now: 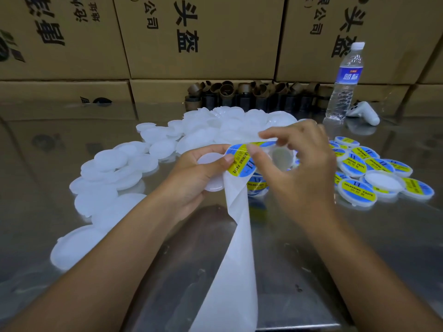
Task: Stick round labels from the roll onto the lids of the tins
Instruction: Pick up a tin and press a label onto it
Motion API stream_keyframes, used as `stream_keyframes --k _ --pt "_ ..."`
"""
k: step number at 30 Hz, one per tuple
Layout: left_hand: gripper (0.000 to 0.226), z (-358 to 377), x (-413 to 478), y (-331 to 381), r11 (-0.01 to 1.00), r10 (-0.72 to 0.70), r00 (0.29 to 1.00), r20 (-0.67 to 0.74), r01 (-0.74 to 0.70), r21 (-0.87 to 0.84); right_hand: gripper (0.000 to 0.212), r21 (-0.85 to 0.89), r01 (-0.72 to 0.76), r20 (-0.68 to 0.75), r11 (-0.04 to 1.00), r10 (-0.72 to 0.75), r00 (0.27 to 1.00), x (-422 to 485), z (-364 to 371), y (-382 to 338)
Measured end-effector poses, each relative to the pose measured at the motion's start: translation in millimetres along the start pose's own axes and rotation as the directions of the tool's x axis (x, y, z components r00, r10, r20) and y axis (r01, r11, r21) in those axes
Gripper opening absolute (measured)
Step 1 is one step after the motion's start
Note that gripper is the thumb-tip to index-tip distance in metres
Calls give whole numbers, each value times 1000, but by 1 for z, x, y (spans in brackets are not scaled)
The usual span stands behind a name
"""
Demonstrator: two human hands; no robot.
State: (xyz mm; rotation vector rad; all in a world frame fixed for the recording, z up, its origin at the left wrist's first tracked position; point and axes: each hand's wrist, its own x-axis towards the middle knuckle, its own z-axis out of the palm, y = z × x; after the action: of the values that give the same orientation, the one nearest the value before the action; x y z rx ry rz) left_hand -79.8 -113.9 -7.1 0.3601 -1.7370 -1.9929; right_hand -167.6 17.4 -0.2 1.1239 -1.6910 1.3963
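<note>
White strip (237, 248), blue-yellow label (239, 162), plain lid (208, 161)

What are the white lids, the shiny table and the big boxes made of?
The white lids look like plastic: milky, smooth, slightly see-through. The boxes seem to be cardboard: brown, matt, printed. The table is probably metal, maybe stainless steel: it mirrors the boxes.

1. Printed boxes (199, 37) stand stacked along the back of the steel table (311, 259)
2. Brown tubes (239, 94) crowd against the boxes
3. A water bottle (342, 85) stands upright at right
4. A white controller (364, 113) lies just beside the bottle
</note>
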Motion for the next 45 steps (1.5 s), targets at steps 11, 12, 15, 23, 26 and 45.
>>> stream_keyframes --k 11,12,15,23,26,45 --pt "38 2 -1 0 999 -11 1000 27 10 38 29 -205 38 206 978 5 979 -2 3 13" --pt "36 3 -1 0 999 -13 1000 23 12 44 28 -210 47 210 977 -2 978 -2 3 13" --pt "35 3 -1 1 998 -23 1000 16 22 52 25 -219 61 222 974 -11 975 -3 3 14" --pt "41 3 -2 0 998 -35 999 28 34 51 21 -188 67 249 980 -19 968 -3 3 13" --pt "43 2 -2 0 999 -37 998 46 36 25 21 -184 81 239 980 -35 970 -2 3 11" --pt "28 2 0 1 986 -164 985 53 162 33 27 48 -91 349 995 69 934 -4 2 -4"
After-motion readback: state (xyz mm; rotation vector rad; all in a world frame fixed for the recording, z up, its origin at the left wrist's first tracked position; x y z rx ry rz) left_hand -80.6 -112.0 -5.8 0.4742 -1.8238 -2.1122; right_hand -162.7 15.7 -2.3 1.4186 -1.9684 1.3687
